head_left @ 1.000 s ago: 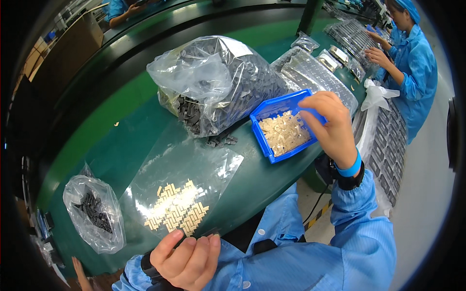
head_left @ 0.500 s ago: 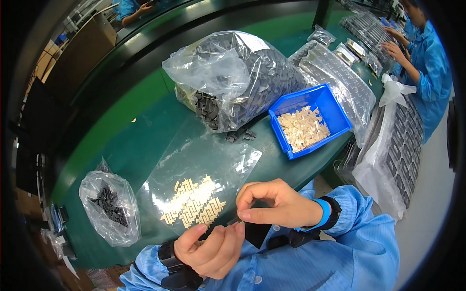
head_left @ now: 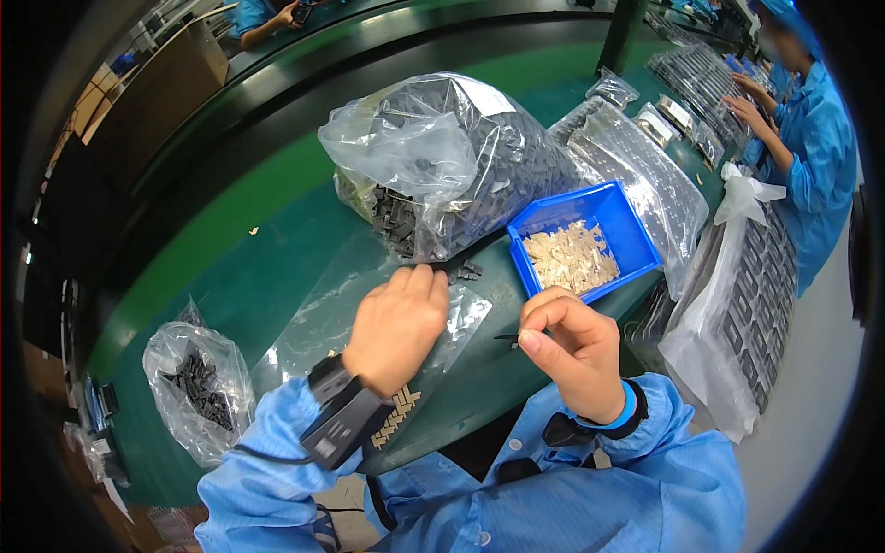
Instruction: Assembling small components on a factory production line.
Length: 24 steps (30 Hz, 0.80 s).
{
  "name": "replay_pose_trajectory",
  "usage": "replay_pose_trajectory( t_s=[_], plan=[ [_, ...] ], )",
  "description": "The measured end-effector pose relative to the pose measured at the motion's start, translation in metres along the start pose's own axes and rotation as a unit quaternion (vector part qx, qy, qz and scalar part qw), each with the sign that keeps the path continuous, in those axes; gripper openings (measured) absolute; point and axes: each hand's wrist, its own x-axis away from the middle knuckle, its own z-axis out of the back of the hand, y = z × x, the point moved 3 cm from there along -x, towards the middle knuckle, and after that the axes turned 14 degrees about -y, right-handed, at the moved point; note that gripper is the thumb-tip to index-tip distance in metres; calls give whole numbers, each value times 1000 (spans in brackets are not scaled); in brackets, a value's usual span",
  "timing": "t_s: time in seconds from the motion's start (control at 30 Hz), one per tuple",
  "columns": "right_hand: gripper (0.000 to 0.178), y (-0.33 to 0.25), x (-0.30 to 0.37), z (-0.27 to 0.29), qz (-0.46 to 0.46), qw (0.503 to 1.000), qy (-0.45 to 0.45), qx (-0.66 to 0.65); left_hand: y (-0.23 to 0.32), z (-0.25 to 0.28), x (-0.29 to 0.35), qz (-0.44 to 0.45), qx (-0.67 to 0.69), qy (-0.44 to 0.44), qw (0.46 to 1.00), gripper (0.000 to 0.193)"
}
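Note:
My right hand (head_left: pixel 576 355) pinches a small black plastic part (head_left: pixel 510 341) between thumb and forefinger, just in front of the blue bin. My left hand (head_left: pixel 401 318) reaches over the clear plastic sheet (head_left: pixel 323 309) to the loose black parts (head_left: pixel 466 270) at the mouth of the large clear bag (head_left: pixel 516 152). Its fingers are curled together and the tips are hidden, so whatever they hold cannot be seen. Beneath that arm, small beige L-shaped pieces (head_left: pixel 398 415) lie in rows on the sheet, mostly covered by my hand and sleeve.
A blue bin (head_left: pixel 641 244) holds a heap of small beige pieces (head_left: pixel 573 258). At left sits a smaller clear bag (head_left: pixel 238 405) of black parts. Wrapped trays (head_left: pixel 636 161) lie at the back right, more trays (head_left: pixel 737 313) stand beside the table, and a co-worker (head_left: pixel 811 129) handles trays beyond.
My hands, together over the near edge before, have parted. The left has moved forward to the loose black parts; the right has moved right and forward, now showing a black part in its pinch.

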Motion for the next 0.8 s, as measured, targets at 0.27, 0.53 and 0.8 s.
replay_pose_trajectory(
  t_s=[0.27,0.53,0.8],
  plan=[
    [5,2,2,-3,19,999,-5,41,-11,-11,1,31,56,38,997,17],
    [5,13,-1,-24,-5,976,-55,-209,11,41,71,205,756,46,620,13],
    [8,27,6,-71,-38,928,-122,-351,37,4,121,129,930,127,320,19]
  ],
)
